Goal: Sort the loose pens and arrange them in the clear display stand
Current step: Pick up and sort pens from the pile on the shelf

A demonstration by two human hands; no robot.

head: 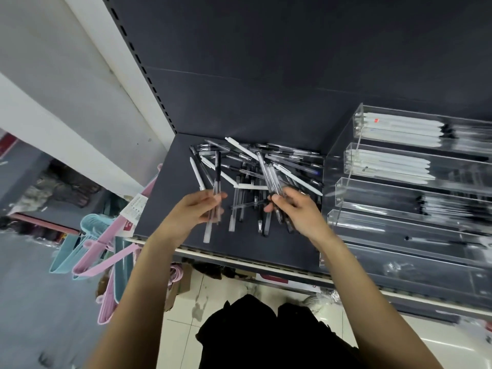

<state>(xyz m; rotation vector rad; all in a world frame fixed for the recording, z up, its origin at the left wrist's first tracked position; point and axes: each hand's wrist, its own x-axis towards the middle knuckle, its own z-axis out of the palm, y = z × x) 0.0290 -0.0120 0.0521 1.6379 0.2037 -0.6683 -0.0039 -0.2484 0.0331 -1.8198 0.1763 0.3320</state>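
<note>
Head view is looking down at a dark shelf point(266, 246). The left hand point(195, 209) is pinching a see-through pen point(214, 198) and holding it up and down. The right hand point(295, 211) is curling around a small bunch of clear pens point(270, 177). A messy pile of loose pens point(255, 166) is lying on the shelf just behind both hands. The clear display stand point(399, 206) is sitting on the right, with white pens point(399, 129) lying in its top 2 rows.
</note>
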